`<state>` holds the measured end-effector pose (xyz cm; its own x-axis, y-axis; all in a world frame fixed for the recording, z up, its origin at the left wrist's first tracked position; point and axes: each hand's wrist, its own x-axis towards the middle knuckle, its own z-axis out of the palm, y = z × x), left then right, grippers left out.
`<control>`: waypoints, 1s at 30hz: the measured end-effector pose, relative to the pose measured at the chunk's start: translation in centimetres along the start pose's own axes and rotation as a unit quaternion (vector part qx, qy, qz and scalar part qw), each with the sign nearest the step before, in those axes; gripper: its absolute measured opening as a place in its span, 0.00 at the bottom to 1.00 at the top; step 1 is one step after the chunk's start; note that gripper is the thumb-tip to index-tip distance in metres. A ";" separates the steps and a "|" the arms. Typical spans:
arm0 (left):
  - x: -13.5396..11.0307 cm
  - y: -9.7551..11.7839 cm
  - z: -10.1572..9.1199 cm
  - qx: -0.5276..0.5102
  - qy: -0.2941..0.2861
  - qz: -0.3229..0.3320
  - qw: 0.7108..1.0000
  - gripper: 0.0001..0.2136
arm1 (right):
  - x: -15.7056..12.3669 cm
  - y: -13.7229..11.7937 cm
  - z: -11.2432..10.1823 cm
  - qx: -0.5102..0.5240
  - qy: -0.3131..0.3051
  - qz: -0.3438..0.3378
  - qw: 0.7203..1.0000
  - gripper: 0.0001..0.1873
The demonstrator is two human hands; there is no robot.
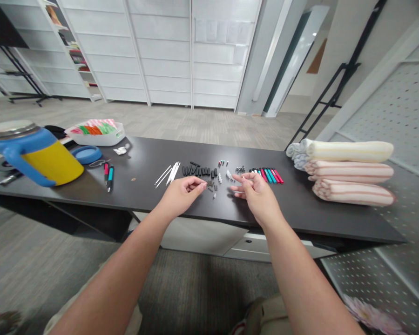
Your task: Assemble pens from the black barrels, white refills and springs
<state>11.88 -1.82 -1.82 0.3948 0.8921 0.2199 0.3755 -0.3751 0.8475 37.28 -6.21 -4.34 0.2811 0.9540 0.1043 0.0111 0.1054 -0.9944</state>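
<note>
Just beyond the left hand (182,192), short black tubes (204,171).

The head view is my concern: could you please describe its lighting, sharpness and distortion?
In the head view, light is soft, with a faint sheen on the dark desk; wide-angle stretch slants the blue-and-yellow mug at left; the pink flowers at lower right look smeared; small white pieces between left hand and right hand lack detail.
</note>
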 end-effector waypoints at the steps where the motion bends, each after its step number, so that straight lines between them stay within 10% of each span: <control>1: 0.0 0.1 0.0 0.001 0.001 0.001 1.000 0.13 | 0.0 0.1 -0.1 -0.013 0.006 -0.007 1.000 0.21; 12: -0.1 0.3 -0.1 0.013 -0.007 -0.004 1.000 0.12 | -0.1 -2.2 -0.8 -0.424 0.087 -0.111 0.894 0.09; 30: -0.2 0.3 -0.2 0.021 -0.011 -0.010 1.000 0.13 | 0.9 -2.0 -0.6 -0.507 0.085 -0.075 0.854 0.07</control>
<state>11.78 -2.05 -1.51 0.4051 0.8939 0.1918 0.4188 -0.3679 0.8302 38.09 -5.78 -2.30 0.3376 0.8874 0.3140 0.8609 -0.1562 -0.4842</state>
